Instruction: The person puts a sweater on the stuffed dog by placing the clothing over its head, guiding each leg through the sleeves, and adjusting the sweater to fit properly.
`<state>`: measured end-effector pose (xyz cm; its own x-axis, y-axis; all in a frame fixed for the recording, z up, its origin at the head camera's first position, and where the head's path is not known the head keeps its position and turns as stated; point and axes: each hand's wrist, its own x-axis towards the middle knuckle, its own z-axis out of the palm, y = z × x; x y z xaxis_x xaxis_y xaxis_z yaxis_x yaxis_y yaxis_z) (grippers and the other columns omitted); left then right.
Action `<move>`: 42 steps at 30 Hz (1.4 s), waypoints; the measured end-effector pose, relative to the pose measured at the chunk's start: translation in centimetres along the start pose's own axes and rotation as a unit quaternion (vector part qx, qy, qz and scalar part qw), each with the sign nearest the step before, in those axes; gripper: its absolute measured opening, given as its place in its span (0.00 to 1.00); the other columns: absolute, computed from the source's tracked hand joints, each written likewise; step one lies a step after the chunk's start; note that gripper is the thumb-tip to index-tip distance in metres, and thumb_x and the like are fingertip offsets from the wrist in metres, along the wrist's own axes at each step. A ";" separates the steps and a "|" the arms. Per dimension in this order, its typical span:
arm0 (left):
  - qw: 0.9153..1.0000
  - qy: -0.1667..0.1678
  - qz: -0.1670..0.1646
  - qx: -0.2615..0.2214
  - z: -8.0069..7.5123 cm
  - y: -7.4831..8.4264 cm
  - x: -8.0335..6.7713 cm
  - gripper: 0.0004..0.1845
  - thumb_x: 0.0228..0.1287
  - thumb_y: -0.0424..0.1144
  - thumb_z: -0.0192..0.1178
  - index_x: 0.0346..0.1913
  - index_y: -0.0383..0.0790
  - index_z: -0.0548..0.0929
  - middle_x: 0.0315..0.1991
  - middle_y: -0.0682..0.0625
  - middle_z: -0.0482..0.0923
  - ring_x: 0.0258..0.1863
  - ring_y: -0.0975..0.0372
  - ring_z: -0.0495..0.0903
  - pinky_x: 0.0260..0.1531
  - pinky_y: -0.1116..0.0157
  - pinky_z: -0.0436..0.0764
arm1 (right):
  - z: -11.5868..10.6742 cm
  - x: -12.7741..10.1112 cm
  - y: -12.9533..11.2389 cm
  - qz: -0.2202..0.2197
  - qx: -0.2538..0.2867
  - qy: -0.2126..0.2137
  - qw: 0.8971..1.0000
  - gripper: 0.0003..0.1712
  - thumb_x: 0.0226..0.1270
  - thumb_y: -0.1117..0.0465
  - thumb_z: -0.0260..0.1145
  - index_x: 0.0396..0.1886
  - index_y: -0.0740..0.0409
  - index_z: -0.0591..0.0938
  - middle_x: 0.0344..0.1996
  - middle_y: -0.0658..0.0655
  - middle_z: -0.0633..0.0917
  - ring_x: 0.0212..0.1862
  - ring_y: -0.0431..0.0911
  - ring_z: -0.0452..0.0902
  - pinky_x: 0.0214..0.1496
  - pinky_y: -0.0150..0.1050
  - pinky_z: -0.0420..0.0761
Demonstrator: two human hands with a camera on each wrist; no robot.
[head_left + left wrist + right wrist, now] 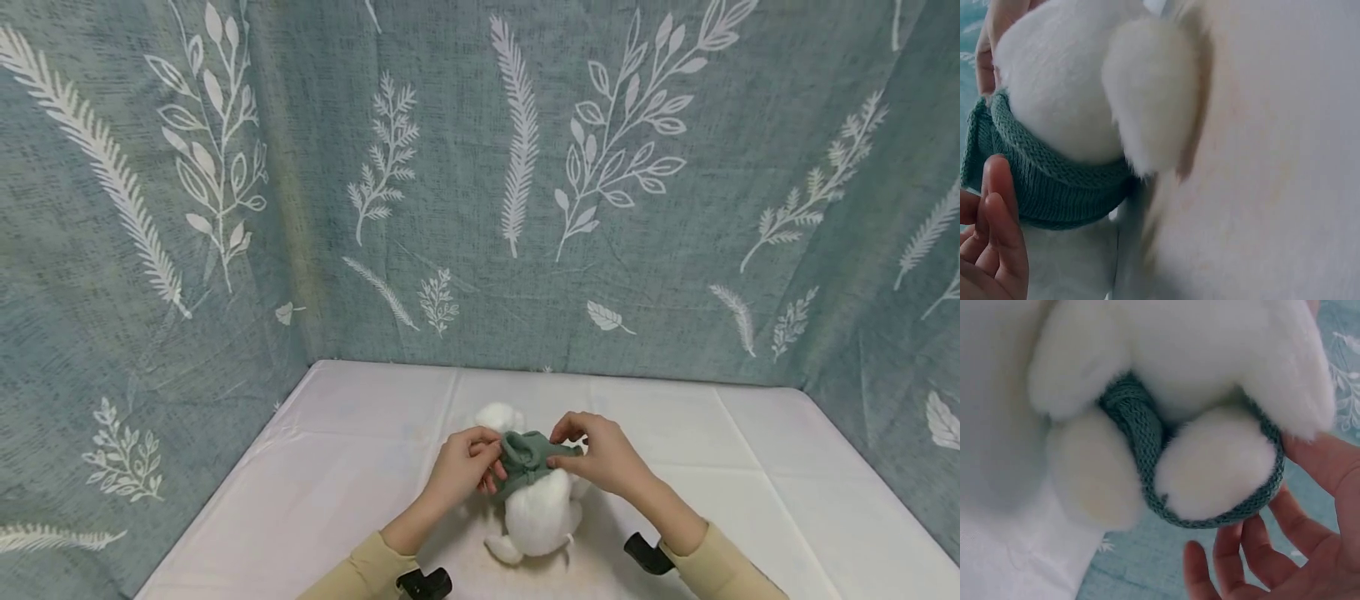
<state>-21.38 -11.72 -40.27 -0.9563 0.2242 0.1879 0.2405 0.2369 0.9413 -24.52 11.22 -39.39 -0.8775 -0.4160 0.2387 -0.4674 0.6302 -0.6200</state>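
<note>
A white plush toy (542, 512) lies on the table, with a small green knitted garment (525, 454) around its upper body. My left hand (467, 465) pinches the garment's left edge, and in the left wrist view its fingertips (1001, 178) lie against the ribbed knit (1066, 187). On the other side, my right hand (602, 452) holds the garment's right edge between thumb and fingers. The right wrist view shows the knitted opening (1210, 520) looped round a furry limb (1216, 465), fingertips at its rim. The toy's face is hidden.
A white cloth covers the table (360, 433), with crease lines across it. Blue-green curtains (465, 167) with white leaf prints hang at the back and both sides. Black wrist straps (424, 583) sit near the sleeve cuffs.
</note>
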 end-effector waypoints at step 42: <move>0.975 0.019 0.136 0.173 -0.2 -1.3 2.1 0.07 0.55 0.32 0.66 0.26 0.50 0.84 0.24 0.60 0.80 0.25 0.70 0.75 0.27 0.71 0.75 | -0.9 0.9 0.3 0.053 0.036 -0.107 0.992 0.15 0.59 0.49 0.69 0.40 0.53 0.83 0.34 0.48 0.85 0.36 0.40 0.79 0.37 0.37 0.79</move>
<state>-23.72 -11.80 -41.06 -0.8528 0.2891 0.4349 0.5222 0.4795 0.7052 -25.57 11.61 -38.72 -0.8749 -0.4841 0.0104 -0.3582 0.6326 -0.6867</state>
